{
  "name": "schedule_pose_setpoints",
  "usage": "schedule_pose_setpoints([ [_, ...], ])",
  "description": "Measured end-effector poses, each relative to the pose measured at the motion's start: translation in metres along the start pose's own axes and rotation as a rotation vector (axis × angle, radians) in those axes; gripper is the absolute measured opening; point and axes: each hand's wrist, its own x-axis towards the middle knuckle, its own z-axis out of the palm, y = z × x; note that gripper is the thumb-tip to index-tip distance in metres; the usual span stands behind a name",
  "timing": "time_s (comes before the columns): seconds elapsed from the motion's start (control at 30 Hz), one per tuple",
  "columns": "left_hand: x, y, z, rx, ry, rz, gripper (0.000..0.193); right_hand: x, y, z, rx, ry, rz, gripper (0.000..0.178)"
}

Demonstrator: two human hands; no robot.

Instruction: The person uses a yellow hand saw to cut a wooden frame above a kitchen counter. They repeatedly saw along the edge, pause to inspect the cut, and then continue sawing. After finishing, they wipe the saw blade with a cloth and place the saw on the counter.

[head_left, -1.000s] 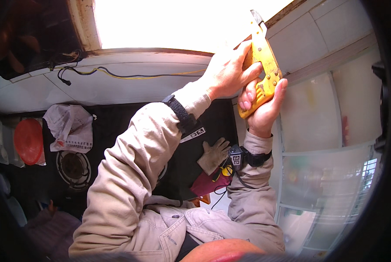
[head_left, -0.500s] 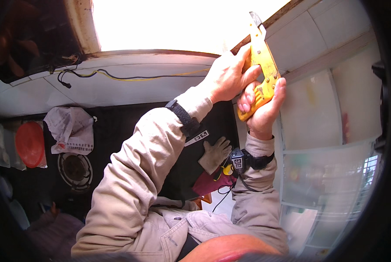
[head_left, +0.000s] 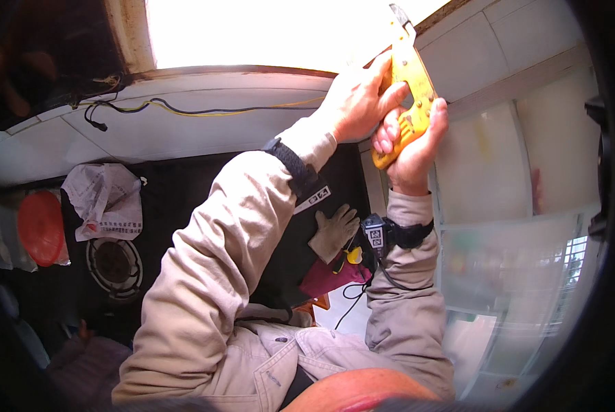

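Observation:
A yellow pipe cutter (head_left: pixel 412 75) is raised at the upper right, its metal blade end (head_left: pixel 400 15) pointing up in front of the bright window. My right hand (head_left: pixel 417 147) is closed around its lower handle, with fingers curled over the front. On the tool's left side, my left hand (head_left: pixel 362 99) grips the body, thumb and forefinger against it. Part of the left fingers is hidden behind the tool. Nothing shows clearly between the cutter's jaws.
Black and yellow cables (head_left: pixel 177 110) run along the tiled ledge. Below lie a work glove (head_left: pixel 333 233), a maroon cloth (head_left: pixel 331 275), a gas burner (head_left: pixel 115 268), a crumpled white bag (head_left: pixel 105 199) and a red lid (head_left: pixel 41 228). Frosted panels (head_left: pixel 486 172) stand at right.
Both hands and the pipe cutter sit slightly higher in the picture, and the background has shifted a little up too. The grip on the tool looks the same.

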Motion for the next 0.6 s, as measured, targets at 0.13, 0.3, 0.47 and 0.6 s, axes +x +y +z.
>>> schedule_pose_setpoints([
  [0.13,-0.004,-0.001,0.004,0.057,-0.028,-0.023,0.053,-0.004,0.001,-0.003,0.053,0.027,0.015,0.077],
  [0.3,-0.003,-0.01,0.008,-0.034,0.122,0.087,0.052,0.001,0.002,-0.005,-0.027,-0.023,-0.045,0.077],
  [0.47,-0.001,-0.014,0.009,0.08,0.081,0.083,0.054,0.004,0.002,-0.005,0.018,-0.022,0.014,0.076],
  [0.6,-0.003,-0.006,0.007,-0.042,0.057,-0.013,0.054,0.002,0.002,-0.007,-0.05,-0.013,0.004,0.076],
])
